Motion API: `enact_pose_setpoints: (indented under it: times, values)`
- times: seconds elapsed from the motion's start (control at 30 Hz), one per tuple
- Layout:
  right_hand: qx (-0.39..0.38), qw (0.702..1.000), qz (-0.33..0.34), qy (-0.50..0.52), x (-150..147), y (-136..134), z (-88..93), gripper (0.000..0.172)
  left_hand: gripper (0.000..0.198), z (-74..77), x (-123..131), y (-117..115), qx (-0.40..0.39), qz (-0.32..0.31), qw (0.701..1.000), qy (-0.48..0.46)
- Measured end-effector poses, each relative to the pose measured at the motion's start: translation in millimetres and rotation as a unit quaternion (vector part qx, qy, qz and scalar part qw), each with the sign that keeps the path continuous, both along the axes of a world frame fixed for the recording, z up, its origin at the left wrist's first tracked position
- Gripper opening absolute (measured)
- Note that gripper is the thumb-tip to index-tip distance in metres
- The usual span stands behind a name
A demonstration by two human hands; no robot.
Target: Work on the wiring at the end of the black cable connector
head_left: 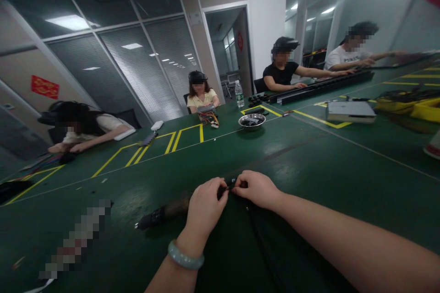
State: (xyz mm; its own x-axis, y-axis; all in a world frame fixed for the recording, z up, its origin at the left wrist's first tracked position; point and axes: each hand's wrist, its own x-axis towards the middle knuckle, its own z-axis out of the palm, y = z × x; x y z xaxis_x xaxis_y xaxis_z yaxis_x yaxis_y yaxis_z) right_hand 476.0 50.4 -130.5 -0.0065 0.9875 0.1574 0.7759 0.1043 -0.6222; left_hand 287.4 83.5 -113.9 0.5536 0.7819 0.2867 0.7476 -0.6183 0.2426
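Note:
My left hand (208, 201), with a pale green bangle (185, 256) on its wrist, is pinched at the fingertips. Close beside it, my right hand (257, 190) is pinched too, and the fingertips of both nearly meet. A small dark piece (228, 188) shows in the gap between them, too small and too covered to name. Beneath my left hand lies what looks like an electric screwdriver (165, 213), its metal tip pointing left and its other end hidden. A thin black strip or cable (259, 233) runs from below my right hand towards me.
A metal bowl (252, 122) of dark parts and a water bottle (239, 94) stand farther back on the green table (309, 165). Right, there is a grey box (350, 112) and a yellow-black bundle (412, 105). A blurred-out long object (77, 242) lies left. Several people sit opposite.

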Motion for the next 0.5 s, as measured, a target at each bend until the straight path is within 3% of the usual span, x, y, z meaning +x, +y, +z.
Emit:
enact_pose_setpoints:
  times: [0.37, 0.5]
  values:
    - [-0.009, 1.000, 0.000, -0.010, -1.7, 0.7, -0.2, 0.019, 0.014, -0.3, -0.4, -1.9, 0.024, -0.024, 0.999, -0.024]
    - [-0.010, 1.000, 0.004, 0.000, -1.9, 1.2, -1.1, 0.020, 0.014, -1.5, -1.7, -2.3, 0.025, -0.004, 0.999, -0.034]
